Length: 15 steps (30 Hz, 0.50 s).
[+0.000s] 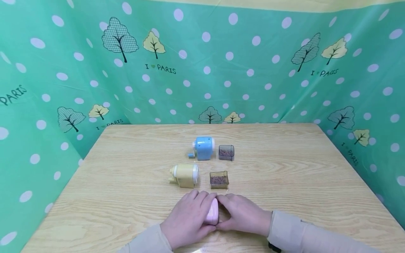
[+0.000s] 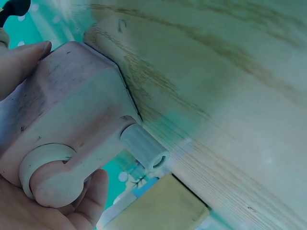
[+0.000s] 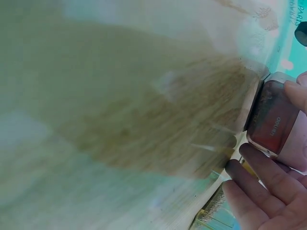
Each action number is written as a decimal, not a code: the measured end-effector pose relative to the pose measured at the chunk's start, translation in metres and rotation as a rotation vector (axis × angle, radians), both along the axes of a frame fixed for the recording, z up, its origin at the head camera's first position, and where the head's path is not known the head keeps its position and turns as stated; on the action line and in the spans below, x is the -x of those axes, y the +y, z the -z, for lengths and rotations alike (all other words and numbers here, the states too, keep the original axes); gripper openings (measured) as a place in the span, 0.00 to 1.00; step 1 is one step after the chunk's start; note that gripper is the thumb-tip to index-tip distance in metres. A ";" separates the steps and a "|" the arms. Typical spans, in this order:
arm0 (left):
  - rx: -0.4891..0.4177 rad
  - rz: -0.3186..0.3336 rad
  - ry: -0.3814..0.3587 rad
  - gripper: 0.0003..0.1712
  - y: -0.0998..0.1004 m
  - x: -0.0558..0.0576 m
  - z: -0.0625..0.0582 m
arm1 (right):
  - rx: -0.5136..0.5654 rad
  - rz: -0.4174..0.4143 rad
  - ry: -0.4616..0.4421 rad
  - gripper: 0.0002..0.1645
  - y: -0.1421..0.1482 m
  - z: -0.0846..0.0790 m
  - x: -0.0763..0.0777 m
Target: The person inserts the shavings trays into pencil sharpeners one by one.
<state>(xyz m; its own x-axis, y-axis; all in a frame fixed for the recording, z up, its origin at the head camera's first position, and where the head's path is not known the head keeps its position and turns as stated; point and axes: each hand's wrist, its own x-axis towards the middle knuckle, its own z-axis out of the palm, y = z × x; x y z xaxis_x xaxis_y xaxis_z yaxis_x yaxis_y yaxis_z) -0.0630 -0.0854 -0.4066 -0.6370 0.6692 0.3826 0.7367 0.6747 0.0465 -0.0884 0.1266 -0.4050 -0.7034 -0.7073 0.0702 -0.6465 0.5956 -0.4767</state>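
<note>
A pink crank pencil sharpener (image 1: 212, 212) is on the table near me, largely hidden by my hands in the head view. My left hand (image 1: 190, 216) grips its body from the left; the left wrist view shows thumb and fingers around it, beside the crank (image 2: 98, 160). Its dark, see-through shavings drawer (image 3: 272, 117) sits in the end facing my right hand (image 1: 245, 214). Thumb and forefinger of that hand span the drawer end and seem to pinch its edges, while the other fingers (image 3: 249, 191) stretch out below.
Beyond my hands stand a yellow sharpener (image 1: 185, 175) and, farther back, a blue sharpener (image 1: 204, 148). To their right lie two detached drawers holding shavings, one brownish drawer (image 1: 219, 186) and one grey drawer (image 1: 226, 158). A green dotted curtain (image 1: 218, 63) surrounds the wooden table (image 1: 300, 168).
</note>
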 end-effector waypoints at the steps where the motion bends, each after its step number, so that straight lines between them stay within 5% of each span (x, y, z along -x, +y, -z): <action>1: 0.003 -0.001 -0.005 0.45 0.000 0.000 0.000 | -0.006 -0.001 -0.001 0.41 0.000 -0.001 0.000; 15: 0.055 -0.014 -0.066 0.49 -0.002 -0.003 -0.008 | -0.067 -0.052 0.016 0.42 0.002 -0.005 0.002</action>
